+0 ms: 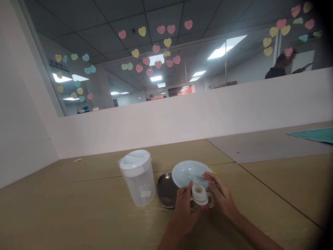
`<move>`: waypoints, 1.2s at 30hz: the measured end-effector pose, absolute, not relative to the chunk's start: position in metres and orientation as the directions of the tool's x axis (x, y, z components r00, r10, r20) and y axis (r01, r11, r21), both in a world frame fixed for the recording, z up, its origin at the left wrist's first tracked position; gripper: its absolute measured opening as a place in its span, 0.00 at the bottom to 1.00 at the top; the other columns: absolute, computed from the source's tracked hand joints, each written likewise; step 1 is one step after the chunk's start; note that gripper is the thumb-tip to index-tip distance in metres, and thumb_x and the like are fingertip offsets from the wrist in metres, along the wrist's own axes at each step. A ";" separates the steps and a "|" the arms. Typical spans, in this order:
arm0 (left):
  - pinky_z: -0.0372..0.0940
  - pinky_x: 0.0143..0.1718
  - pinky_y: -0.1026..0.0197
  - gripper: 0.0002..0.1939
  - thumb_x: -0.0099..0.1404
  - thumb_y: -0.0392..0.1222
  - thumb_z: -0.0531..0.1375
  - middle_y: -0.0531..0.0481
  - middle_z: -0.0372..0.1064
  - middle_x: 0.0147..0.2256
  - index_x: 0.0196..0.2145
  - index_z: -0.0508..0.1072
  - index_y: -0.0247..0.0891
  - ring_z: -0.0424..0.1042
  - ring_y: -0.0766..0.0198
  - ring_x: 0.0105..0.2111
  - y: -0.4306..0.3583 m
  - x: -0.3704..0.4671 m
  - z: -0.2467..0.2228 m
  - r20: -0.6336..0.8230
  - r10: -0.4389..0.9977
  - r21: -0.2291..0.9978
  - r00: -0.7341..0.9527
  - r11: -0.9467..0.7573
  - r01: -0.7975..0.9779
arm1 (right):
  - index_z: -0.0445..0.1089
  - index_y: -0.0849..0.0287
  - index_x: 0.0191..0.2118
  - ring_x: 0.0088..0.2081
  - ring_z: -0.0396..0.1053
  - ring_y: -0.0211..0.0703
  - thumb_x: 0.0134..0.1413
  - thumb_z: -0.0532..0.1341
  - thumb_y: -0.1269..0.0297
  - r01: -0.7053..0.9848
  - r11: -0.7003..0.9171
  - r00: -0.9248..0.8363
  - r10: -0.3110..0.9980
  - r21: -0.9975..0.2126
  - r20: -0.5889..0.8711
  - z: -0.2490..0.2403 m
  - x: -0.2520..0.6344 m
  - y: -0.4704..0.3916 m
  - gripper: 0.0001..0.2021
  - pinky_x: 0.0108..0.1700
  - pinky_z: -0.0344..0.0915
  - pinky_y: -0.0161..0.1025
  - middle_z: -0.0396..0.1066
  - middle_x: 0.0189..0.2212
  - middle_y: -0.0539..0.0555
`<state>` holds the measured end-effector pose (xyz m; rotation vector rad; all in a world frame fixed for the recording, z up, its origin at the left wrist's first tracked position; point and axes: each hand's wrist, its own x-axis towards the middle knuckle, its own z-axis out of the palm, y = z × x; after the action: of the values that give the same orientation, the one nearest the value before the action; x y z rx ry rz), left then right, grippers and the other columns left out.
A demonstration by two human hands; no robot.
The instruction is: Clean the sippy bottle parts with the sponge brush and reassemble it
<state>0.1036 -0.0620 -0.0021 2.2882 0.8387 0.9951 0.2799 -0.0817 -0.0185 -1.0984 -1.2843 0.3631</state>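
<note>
My left hand (186,205) is closed around a small white two-handled cup (199,195), much like a baby's sippy cup, with a translucent piece at its top. My right hand (221,194) is beside the cup's right handle, its fingers stretched out and apart; I cannot tell whether it touches the handle. Just behind both hands is a pale blue oval dish (182,172), with something clear and thin inside that I cannot make out. A dark metal tray (166,191) lies partly under the dish's left side, its right part hidden by my left hand.
To the left stands a translucent pitcher (142,187) with a white lid. A yellow strip (212,169) shows behind the dish. A teal cloth (314,134) lies at the far right. Behind the wooden table (78,208) rises a low white wall (169,121) with glass above; a person (277,71) is beyond it.
</note>
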 end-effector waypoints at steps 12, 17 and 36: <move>0.55 0.53 0.48 0.37 0.56 0.52 0.60 0.41 0.62 0.50 0.59 0.54 0.38 0.58 0.51 0.50 -0.062 0.103 -0.003 0.490 0.684 0.619 0.540 -0.709 0.337 | 0.48 0.55 0.58 0.53 0.59 0.47 0.58 0.49 0.59 0.391 0.631 0.212 0.647 -0.670 0.733 -0.028 0.283 -0.082 0.23 0.53 0.59 0.47 0.56 0.53 0.59; 0.56 0.52 0.49 0.35 0.57 0.45 0.60 0.42 0.62 0.50 0.60 0.54 0.40 0.59 0.53 0.49 -0.063 0.104 -0.001 0.498 0.664 0.620 0.558 -0.722 0.306 | 0.54 0.54 0.57 0.52 0.61 0.47 0.56 0.53 0.59 0.515 0.604 -0.023 0.719 -0.609 0.694 -0.023 0.277 -0.088 0.22 0.53 0.60 0.44 0.62 0.50 0.57; 0.55 0.53 0.49 0.35 0.57 0.54 0.59 0.43 0.63 0.50 0.59 0.55 0.42 0.59 0.53 0.50 -0.062 0.103 -0.005 0.521 0.660 0.569 0.541 -0.742 0.356 | 0.57 0.54 0.46 0.37 0.71 0.44 0.38 0.68 0.63 -0.056 0.682 0.747 0.513 -0.729 0.423 0.023 0.278 -0.085 0.28 0.32 0.72 0.40 0.68 0.36 0.51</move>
<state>0.1029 -0.0618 -0.0049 2.3853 0.8302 1.0484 0.2785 -0.0849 0.0234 -0.7610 -0.6609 0.3466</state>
